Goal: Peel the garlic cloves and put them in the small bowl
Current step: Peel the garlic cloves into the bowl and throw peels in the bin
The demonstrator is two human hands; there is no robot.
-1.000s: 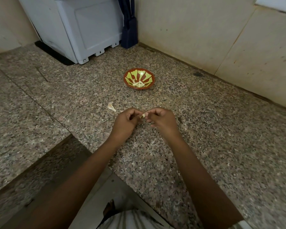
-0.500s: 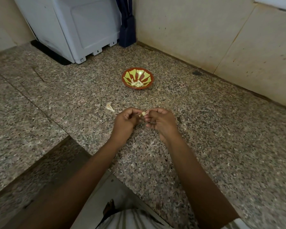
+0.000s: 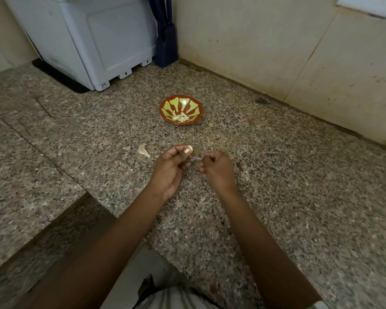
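Note:
My left hand (image 3: 171, 169) pinches a pale garlic clove (image 3: 188, 149) between thumb and fingertips, just above the granite counter. A thin strip of skin (image 3: 196, 158) stretches from the clove to my right hand (image 3: 217, 170), which pinches its other end a little to the right. The small red bowl with a green pattern (image 3: 195, 108) sits farther back on the counter and holds a few peeled cloves (image 3: 180, 117). One more unpeeled clove (image 3: 143, 150) lies on the counter left of my left hand.
A grey-white appliance (image 3: 103, 41) stands at the back left, with a dark blue holder (image 3: 166, 47) beside it in the corner. Beige walls (image 3: 276, 52) close the back and right. The counter (image 3: 299, 186) steps down at its front left edge.
My hands have drawn apart. The right hand has pulled a strip of skin off to the right, and the clove now shows at my left fingertips.

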